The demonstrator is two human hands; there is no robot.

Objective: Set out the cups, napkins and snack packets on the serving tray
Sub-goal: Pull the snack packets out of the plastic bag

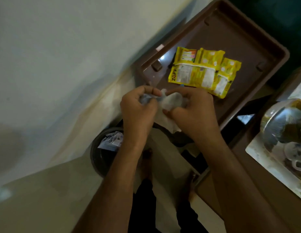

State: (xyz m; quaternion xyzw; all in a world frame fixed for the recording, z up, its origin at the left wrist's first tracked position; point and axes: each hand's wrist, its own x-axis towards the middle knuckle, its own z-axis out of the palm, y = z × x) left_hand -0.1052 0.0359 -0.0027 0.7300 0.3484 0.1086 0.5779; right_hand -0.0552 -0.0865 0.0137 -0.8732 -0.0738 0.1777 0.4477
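Both hands are up in front of the person, working a crumpled white paper napkin (170,105) between them, just over the near edge of the brown rectangular plastic serving tray (247,41). The left hand (138,108) has its fingers (149,92) curled tight round one bunched end of the napkin, and the right hand (195,108) has its fingers curled round the other end, thumb tucked underneath, so a loose flap of the napkin hangs down between the wrists. On the tray lie three yellow foil snack packets (203,71), overlapping one another in a row near the middle. Below the hands, on the pale floor, stands a round dark waste bin (99,158) with scraps of paper inside it. Off to the right, on a brown desk (244,190), a white rectangular tray (264,158) carries a clear domed glass cover (281,121); what lies under it is too blurred to tell.
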